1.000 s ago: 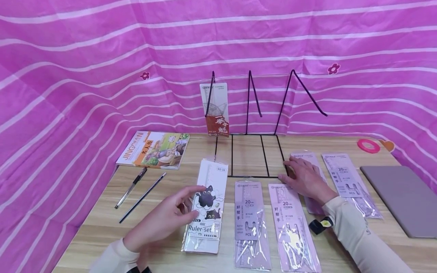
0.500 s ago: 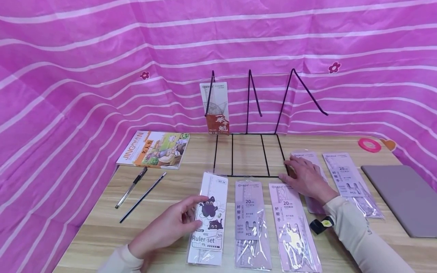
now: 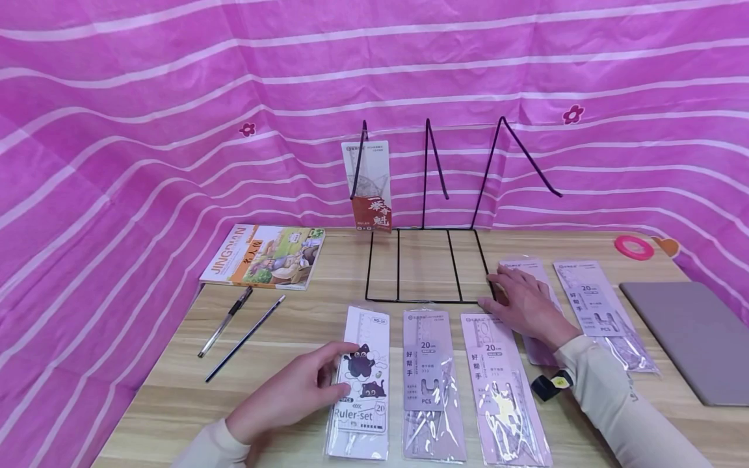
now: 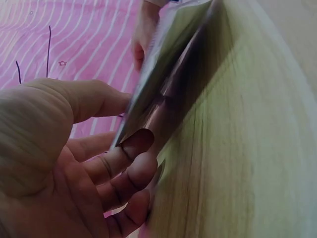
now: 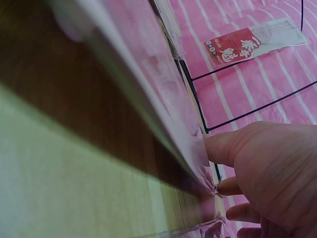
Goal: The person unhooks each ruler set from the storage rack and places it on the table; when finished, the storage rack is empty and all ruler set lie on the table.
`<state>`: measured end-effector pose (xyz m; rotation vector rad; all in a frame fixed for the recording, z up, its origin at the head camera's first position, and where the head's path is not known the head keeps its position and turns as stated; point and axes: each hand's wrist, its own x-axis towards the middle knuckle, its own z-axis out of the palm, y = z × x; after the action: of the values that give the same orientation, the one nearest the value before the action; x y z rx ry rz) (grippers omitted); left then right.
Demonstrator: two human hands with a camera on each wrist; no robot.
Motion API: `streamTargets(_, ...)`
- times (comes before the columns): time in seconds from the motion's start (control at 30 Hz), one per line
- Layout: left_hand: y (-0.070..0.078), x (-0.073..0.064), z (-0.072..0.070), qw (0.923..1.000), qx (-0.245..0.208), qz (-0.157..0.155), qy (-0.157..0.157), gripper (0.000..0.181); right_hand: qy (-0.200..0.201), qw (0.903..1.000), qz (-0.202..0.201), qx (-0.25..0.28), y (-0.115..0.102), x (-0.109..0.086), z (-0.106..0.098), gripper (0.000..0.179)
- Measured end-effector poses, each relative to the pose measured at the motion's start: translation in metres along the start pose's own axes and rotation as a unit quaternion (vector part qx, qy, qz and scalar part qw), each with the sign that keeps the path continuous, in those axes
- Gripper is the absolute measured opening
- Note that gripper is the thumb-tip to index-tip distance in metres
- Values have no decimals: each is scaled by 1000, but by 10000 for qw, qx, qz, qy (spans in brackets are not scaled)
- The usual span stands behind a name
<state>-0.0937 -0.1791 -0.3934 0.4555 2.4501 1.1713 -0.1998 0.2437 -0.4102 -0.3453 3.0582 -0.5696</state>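
At the front left my left hand [image 3: 295,393] pinches the left edge of a white ruler set [image 3: 364,383] with black cats printed on it. In the left wrist view the thumb lies on one face of the packet, the fingers behind it, and the packet stands tilted off the wood. My right hand [image 3: 523,302] rests over a pink ruler set [image 3: 537,354], partly covering it, fingertips near the corner of the black wire rack [image 3: 427,301]. Between the hands lie two more pink ruler sets, one nearer the left [image 3: 432,383] and one nearer the right [image 3: 504,390].
A red-and-white ruler packet [image 3: 372,185] hangs on the rack's left hook. At left lie a book [image 3: 266,257], a pen [image 3: 225,322] and a pencil [image 3: 244,339]. Rightward are another pink ruler set [image 3: 603,315], a grey board [image 3: 690,338] and a pink ring [image 3: 634,247].
My left hand has drawn the cat ruler set toward the front edge and slightly right, level with the pink sets. The right hand has stayed in place.
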Motion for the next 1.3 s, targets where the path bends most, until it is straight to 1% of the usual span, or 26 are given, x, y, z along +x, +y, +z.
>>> streamTargets(0.23, 1, 0, 4, 9988, 473, 133, -55, 58, 18, 10000, -24, 30, 0, 0, 0, 68)
streamTargets(0.37, 1, 1, 5, 9971, 732, 208, -46, 59, -49, 10000, 2, 63, 1, 0, -2, 68)
streamTargets(0.47, 1, 1, 5, 9960, 847, 282, -41, 59, -68, 10000, 20, 67, 2, -1, -3, 67)
streamTargets(0.6, 3, 1, 5, 9954, 894, 340, -73, 58, -77, 9999, -3, 64, 1, -1, -4, 68)
streamTargets(0.87, 4, 1, 3, 9943, 1007, 249, -227, 58, -131, 9998, 37, 135, 0, 0, -2, 68)
streamTargets(0.93, 4, 2, 3, 9936, 1067, 269, -238, 58, -165, 9997, 65, 144, 0, 1, -2, 69)
streamTargets(1.17, 6, 3, 3, 9918, 1218, 319, -219, 58, -181, 9996, 98, 167, 0, 1, 0, 69)
streamTargets(1.3, 6, 4, 1, 9900, 1347, 411, -100, 56, -147, 9997, 87, 178, 1, 1, -1, 68)
